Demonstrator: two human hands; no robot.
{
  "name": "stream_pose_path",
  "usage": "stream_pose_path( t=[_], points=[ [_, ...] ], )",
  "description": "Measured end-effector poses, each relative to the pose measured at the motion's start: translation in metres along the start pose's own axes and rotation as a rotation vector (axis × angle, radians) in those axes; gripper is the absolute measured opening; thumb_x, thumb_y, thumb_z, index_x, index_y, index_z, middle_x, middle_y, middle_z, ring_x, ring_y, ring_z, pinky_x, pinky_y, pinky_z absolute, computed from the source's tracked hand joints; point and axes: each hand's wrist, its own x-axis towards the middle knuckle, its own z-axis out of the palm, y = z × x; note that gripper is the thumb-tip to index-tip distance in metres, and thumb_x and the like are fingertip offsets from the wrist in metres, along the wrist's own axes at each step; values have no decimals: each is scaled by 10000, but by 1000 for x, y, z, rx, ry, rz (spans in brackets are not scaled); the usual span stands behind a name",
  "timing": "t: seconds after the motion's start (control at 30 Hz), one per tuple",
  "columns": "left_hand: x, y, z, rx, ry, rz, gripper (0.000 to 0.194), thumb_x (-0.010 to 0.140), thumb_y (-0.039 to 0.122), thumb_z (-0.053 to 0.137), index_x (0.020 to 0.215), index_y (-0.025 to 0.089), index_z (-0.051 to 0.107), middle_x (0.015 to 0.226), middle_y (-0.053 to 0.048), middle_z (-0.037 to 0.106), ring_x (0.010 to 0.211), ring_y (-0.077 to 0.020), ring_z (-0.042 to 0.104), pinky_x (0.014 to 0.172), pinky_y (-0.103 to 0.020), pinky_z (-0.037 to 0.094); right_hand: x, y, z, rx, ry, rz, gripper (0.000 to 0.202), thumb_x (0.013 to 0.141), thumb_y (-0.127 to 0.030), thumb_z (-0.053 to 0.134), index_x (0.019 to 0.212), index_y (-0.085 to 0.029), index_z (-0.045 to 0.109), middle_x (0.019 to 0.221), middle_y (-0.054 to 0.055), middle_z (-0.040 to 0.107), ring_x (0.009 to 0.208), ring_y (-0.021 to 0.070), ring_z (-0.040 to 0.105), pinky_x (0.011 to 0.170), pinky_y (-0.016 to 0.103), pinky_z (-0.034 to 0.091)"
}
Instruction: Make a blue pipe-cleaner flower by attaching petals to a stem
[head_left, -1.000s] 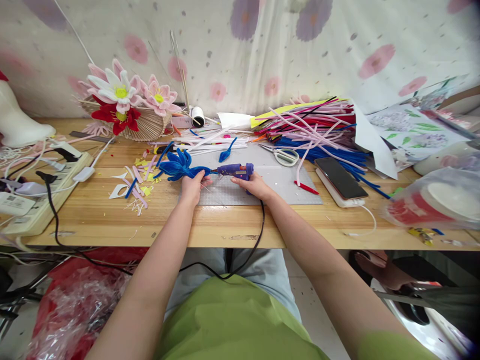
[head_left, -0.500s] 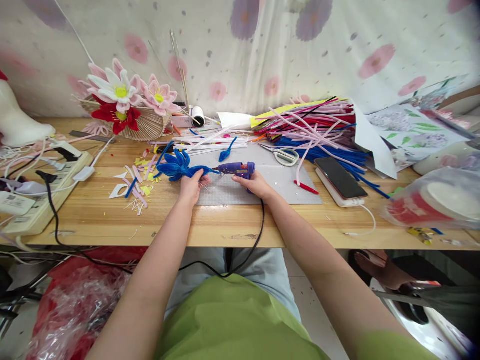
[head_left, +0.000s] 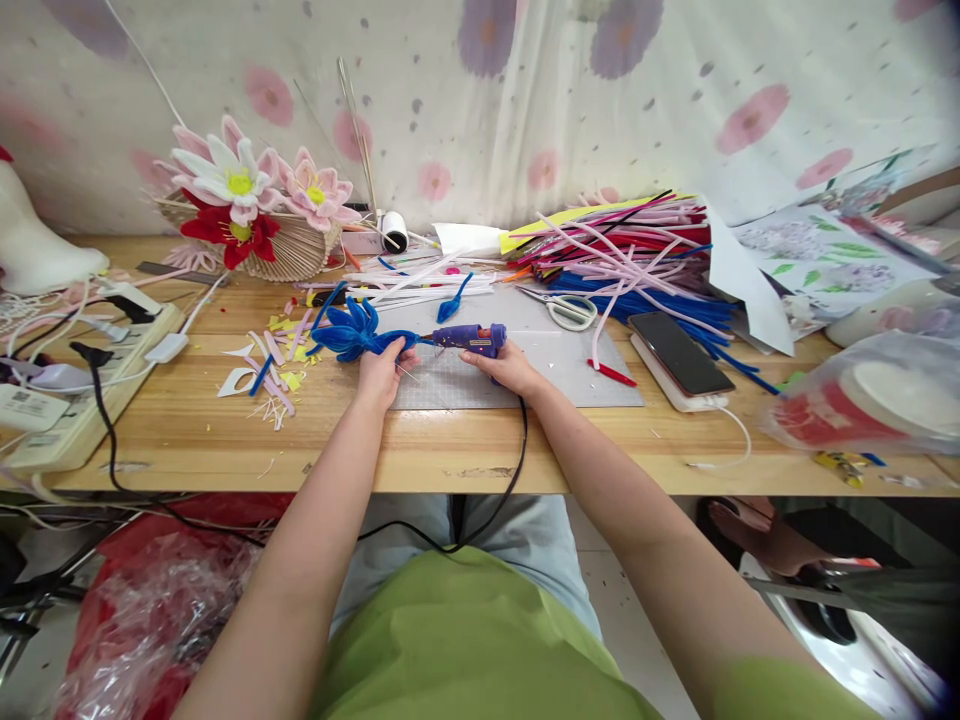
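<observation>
My left hand [head_left: 383,372] pinches a fuzzy blue pipe-cleaner flower [head_left: 351,331] near its right end, its petals fanning out to the left. A purple glue gun [head_left: 470,340] is in my right hand [head_left: 510,366], fingers wrapped round its handle. The gun's nozzle points left and is at the blue piece beside my left fingertips; whether they touch I cannot tell. Both hands are over a grey cutting mat [head_left: 450,388]. Farther back on the mat lies a single blue petal [head_left: 451,303] with a stem.
Scissors [head_left: 568,311] and a bundle of pipe cleaners [head_left: 630,240] lie behind on the right. A phone [head_left: 682,354] rests on a white power bank. Scraps [head_left: 277,360] are scattered left, near a power strip [head_left: 97,385]. A fan with fabric flowers [head_left: 247,200] stands at the back.
Both hands, with the flower and glue gun, have shifted very slightly left in the picture. The grip of each hand is unchanged.
</observation>
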Motion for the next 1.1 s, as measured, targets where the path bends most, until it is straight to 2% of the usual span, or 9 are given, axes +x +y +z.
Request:
stream_pose_path(
  t=[0.1, 0.27, 0.67, 0.77, 0.9, 1.1],
  points=[
    [0, 0, 0, -10, 9, 2, 98, 670, 85, 635, 598, 108, 571, 544, 2, 594, 477, -62, 543, 557, -219, 531, 0, 0, 0, 26, -33, -19, 398, 657, -538, 653, 865, -199, 642, 674, 12, 601, 785, 200, 574, 730, 329, 465],
    [0, 1, 0, 8, 2, -4, 90, 665, 94, 646, 604, 110, 582, 555, -4, 603, 482, -60, 536, 588, -234, 537, 2, 3, -1, 73, -32, -22, 435, 643, -555, 655, 905, -208, 633, 684, 9, 598, 769, 194, 565, 698, 324, 467],
    [-1, 0, 0, 0, -14, 11, 83, 664, 94, 632, 601, 109, 580, 543, -5, 599, 506, -70, 562, 555, -215, 531, 2, 5, -1, 86, -38, -29, 446, 644, -545, 663, 915, -190, 642, 759, 16, 628, 801, 193, 578, 751, 332, 466],
    [-1, 0, 0, 9, -14, 14, 82, 664, 101, 635, 605, 112, 579, 531, 1, 592, 491, -66, 553, 526, -199, 521, 4, 7, 2, 80, -31, -48, 459, 645, -541, 663, 940, -190, 645, 818, 26, 651, 832, 201, 587, 785, 348, 465],
    [-3, 1, 1, 14, -9, 15, 99, 653, 108, 650, 598, 120, 568, 522, 16, 578, 457, -58, 526, 528, -212, 524, 5, 6, 4, 76, -85, -98, 465, 655, -541, 656, 969, -199, 652, 916, 34, 672, 887, 206, 595, 835, 357, 460],
    [-3, 1, 1, 24, -15, 10, 85, 666, 117, 655, 615, 112, 587, 564, -11, 607, 481, -65, 539, 583, -242, 535, 2, 2, -1, 30, -34, -57, 420, 663, -516, 664, 949, -207, 661, 845, 21, 670, 863, 210, 601, 817, 351, 472]
  ],
)
